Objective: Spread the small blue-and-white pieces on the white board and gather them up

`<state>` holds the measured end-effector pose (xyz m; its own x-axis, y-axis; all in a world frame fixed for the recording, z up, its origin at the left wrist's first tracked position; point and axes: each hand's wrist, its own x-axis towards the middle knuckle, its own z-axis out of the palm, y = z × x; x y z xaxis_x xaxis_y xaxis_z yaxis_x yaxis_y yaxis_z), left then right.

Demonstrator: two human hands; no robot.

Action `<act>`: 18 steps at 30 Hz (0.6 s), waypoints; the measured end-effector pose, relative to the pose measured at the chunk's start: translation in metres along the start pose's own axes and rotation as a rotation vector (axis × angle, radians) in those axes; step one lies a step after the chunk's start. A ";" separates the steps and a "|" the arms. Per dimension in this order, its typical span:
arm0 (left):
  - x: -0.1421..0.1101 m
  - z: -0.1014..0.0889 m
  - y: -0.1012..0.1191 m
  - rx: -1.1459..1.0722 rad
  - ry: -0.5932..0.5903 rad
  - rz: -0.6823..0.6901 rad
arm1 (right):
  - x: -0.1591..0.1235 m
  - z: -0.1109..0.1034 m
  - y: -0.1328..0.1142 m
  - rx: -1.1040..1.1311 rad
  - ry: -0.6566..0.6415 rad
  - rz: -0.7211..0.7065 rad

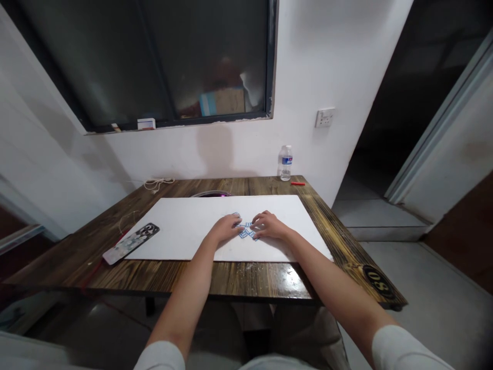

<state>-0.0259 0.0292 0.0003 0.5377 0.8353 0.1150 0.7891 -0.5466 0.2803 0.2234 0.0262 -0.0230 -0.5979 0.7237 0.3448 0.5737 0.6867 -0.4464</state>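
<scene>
Several small flat pieces with blue and white markings point(244, 234), like little cards or tiles, lie in a loose cluster on a white board point(181, 231). They are too small for me to tell their exact kind. My left hand point(226, 228) rests at the cluster's left side, its fingers over some of the pieces and its thumb pointing right. From the right, my right hand point(269, 226) reaches to the same pieces with its fingers bent and spread apart. Both hands appear to touch pieces at their fingertips, and parts of the cluster are hidden beneath the fingers.
The board lies on a dark wooden table point(246, 280). A phone in a patterned case point(133, 242) lies on its left edge. Behind are a white cable point(157, 182), a round shiny rim point(211, 194), a water bottle point(285, 163) and a red pen-like stick point(298, 183).
</scene>
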 end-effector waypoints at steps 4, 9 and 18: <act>-0.001 0.004 0.009 -0.084 -0.221 0.116 | 0.002 0.005 0.005 0.006 0.043 0.030; 0.000 0.001 0.013 -0.293 -0.293 0.280 | 0.004 0.006 0.009 0.102 0.266 0.248; -0.004 -0.015 -0.001 -0.188 0.029 0.137 | 0.000 -0.003 0.005 0.039 0.118 0.272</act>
<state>-0.0329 0.0272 0.0135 0.6249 0.7571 0.1904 0.6389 -0.6361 0.4326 0.2274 0.0299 -0.0223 -0.3542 0.8854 0.3008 0.6810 0.4647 -0.5659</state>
